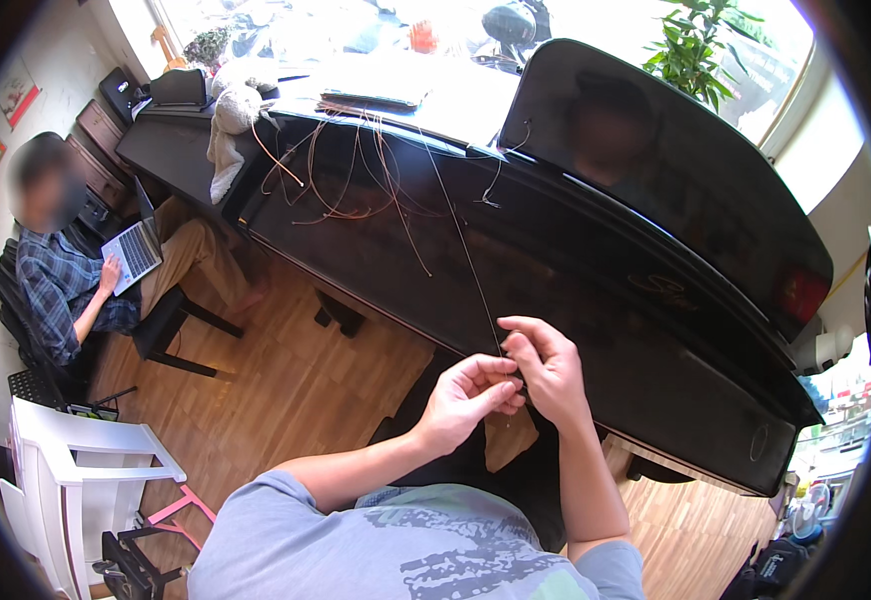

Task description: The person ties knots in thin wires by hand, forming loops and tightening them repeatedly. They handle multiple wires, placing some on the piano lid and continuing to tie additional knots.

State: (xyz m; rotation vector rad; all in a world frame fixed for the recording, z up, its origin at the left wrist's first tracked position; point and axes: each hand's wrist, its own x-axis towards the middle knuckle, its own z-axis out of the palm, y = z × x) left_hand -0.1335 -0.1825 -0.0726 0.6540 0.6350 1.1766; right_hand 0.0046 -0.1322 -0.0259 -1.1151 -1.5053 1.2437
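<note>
A thin taut strand (459, 225), perhaps cord or wire, runs from the pale surface at the back down to my hands. My left hand (469, 397) pinches it between thumb and fingertips. Close beside and slightly above, my right hand (548, 367) has its thumb and forefinger together on the strand; any small item between them is too hidden to tell. The strand's end dangles below my left hand. Both hands are over the near edge of a black piano (375, 277). Several loose copper-coloured strands (390, 172) hang over its back edge.
A person (60, 277) sits at the left with a laptop (132, 251) on the lap. A raised black panel (668, 172) stands at the back right. A grey plush toy (234, 112) lies back left, near a dark flat case (372, 99). White furniture (75, 465) is lower left.
</note>
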